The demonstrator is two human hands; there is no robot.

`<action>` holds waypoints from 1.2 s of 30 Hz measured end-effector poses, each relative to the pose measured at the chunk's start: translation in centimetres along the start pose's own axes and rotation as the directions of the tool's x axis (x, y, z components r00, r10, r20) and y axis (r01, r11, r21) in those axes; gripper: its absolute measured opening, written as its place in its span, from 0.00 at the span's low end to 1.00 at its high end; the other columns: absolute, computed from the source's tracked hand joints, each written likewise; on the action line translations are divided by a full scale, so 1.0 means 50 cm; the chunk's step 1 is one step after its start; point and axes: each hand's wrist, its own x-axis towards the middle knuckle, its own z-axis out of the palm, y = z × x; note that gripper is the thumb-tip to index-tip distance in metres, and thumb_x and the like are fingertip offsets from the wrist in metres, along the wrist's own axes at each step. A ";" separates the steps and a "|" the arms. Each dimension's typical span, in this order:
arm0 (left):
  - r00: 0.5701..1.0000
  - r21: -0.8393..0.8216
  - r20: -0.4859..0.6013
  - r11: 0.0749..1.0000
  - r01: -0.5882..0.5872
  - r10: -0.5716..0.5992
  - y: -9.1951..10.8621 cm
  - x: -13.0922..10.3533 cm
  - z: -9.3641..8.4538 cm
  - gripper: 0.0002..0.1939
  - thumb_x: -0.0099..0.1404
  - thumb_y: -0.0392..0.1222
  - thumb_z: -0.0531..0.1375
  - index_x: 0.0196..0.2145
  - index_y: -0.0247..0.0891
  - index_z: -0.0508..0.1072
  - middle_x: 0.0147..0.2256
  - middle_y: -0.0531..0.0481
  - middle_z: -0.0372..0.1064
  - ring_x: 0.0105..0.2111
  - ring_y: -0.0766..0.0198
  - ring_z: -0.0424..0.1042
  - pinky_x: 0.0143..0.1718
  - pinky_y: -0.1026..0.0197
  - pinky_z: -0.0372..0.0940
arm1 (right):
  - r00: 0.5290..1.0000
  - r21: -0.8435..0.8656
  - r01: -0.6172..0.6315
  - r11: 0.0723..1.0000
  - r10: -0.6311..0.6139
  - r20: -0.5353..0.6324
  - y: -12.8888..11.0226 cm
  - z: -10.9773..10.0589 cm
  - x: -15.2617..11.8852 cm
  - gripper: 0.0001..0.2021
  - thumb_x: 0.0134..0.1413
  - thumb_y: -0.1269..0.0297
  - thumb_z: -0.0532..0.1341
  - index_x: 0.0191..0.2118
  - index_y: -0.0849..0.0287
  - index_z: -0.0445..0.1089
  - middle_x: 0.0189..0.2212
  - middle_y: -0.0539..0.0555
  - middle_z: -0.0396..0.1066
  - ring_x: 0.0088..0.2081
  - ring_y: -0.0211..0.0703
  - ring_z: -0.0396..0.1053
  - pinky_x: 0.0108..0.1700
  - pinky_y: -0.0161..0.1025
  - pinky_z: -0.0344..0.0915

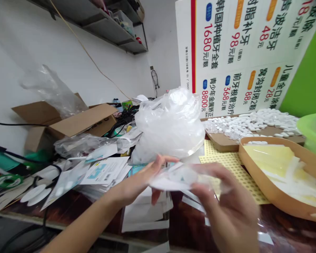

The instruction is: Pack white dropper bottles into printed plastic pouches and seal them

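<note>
Between my two hands is a small clear plastic bag (173, 178), blurred, with something whitish inside that I cannot make out. The fingers of my left hand (150, 177) are closed on its left end. My right hand (226, 203), smeared by motion, pinches the right end between thumb and fingers. Below them on the dark table lie white paper pieces or flat packets (144, 219). Just behind the hands sits a large, bulging translucent plastic bag (171, 126).
An orange tray (246, 168) with yellow and white sheets stands right, beside a yellow dotted sheet (226, 163). Behind it, small white pieces (242, 126) fill a cardboard tray (218, 140). Printed cards (104, 172), a cardboard box (81, 121) and cables crowd the left.
</note>
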 end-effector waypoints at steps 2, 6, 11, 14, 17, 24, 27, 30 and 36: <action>0.989 0.110 0.024 0.983 -0.149 0.148 -0.004 0.026 0.013 0.44 0.59 0.76 0.41 0.43 0.38 0.78 0.22 0.55 0.61 0.23 0.65 0.60 0.28 0.62 0.60 | 0.966 0.025 -0.200 0.979 0.202 -0.164 0.002 -0.032 0.015 0.09 0.55 0.54 0.65 0.31 0.53 0.72 0.24 0.49 0.72 0.26 0.39 0.69 0.25 0.33 0.65; 0.915 0.031 0.140 0.922 -0.387 0.379 -0.018 0.061 0.046 0.38 0.56 0.69 0.59 0.59 0.48 0.64 0.50 0.47 0.65 0.50 0.53 0.64 0.53 0.55 0.59 | 0.840 0.200 -0.511 0.836 0.535 -0.093 0.023 -0.080 0.037 0.17 0.51 0.45 0.65 0.30 0.56 0.71 0.18 0.48 0.65 0.20 0.39 0.63 0.18 0.33 0.60; 0.954 -0.552 0.242 0.834 -0.014 0.176 -0.059 0.090 0.095 0.27 0.65 0.48 0.63 0.57 0.49 0.56 0.50 0.47 0.70 0.47 0.59 0.72 0.49 0.56 0.65 | 0.777 0.110 -0.626 0.772 0.607 0.165 0.061 -0.112 0.052 0.20 0.52 0.44 0.64 0.27 0.59 0.71 0.23 0.50 0.69 0.26 0.39 0.66 0.26 0.33 0.64; 0.956 -0.610 0.283 0.784 0.116 0.078 -0.077 0.100 0.100 0.23 0.65 0.44 0.64 0.54 0.46 0.59 0.41 0.49 0.73 0.38 0.63 0.76 0.41 0.60 0.68 | 0.795 -0.070 -0.567 0.821 0.567 0.214 0.082 -0.115 0.048 0.20 0.57 0.45 0.60 0.31 0.59 0.71 0.22 0.49 0.66 0.23 0.37 0.63 0.22 0.33 0.60; 0.969 -0.623 0.246 0.772 0.127 0.039 -0.086 0.099 0.101 0.28 0.65 0.41 0.64 0.58 0.49 0.56 0.40 0.50 0.74 0.37 0.62 0.76 0.42 0.58 0.69 | 0.968 -0.421 -0.249 0.872 0.233 -0.089 0.090 -0.103 0.036 0.19 0.54 0.52 0.64 0.48 0.59 0.68 0.29 0.50 0.67 0.25 0.38 0.64 0.24 0.35 0.62; 0.965 -0.284 0.249 0.959 -0.004 0.078 -0.094 0.076 0.116 0.26 0.63 0.47 0.63 0.57 0.48 0.63 0.41 0.51 0.72 0.40 0.61 0.72 0.40 0.62 0.66 | 0.948 -0.555 0.319 0.768 -0.266 0.177 0.071 -0.049 -0.004 0.10 0.59 0.75 0.60 0.46 0.61 0.72 0.30 0.53 0.68 0.31 0.39 0.64 0.33 0.37 0.62; 0.981 -0.012 0.175 0.996 -0.087 0.088 -0.093 0.062 0.122 0.33 0.63 0.47 0.62 0.63 0.44 0.57 0.38 0.49 0.72 0.31 0.61 0.71 0.33 0.61 0.66 | 0.959 -0.544 0.282 0.790 -0.243 0.144 0.078 -0.035 -0.015 0.15 0.60 0.75 0.59 0.52 0.62 0.71 0.31 0.54 0.70 0.30 0.40 0.64 0.33 0.38 0.62; 0.978 0.110 0.160 0.982 -0.152 0.133 -0.090 0.056 0.123 0.32 0.63 0.48 0.60 0.63 0.41 0.59 0.32 0.49 0.73 0.26 0.60 0.69 0.28 0.61 0.65 | 0.948 -0.545 0.317 0.776 -0.256 0.188 0.080 -0.034 -0.014 0.11 0.60 0.75 0.59 0.47 0.64 0.73 0.29 0.55 0.70 0.30 0.41 0.65 0.32 0.39 0.63; 0.967 0.176 0.186 0.962 -0.207 0.175 -0.091 0.067 0.120 0.27 0.63 0.48 0.58 0.58 0.39 0.63 0.24 0.53 0.70 0.21 0.62 0.66 0.20 0.63 0.57 | 0.920 -0.619 0.387 0.684 -0.238 0.313 0.073 -0.042 0.002 0.10 0.60 0.74 0.58 0.43 0.68 0.76 0.25 0.57 0.69 0.25 0.42 0.67 0.25 0.38 0.64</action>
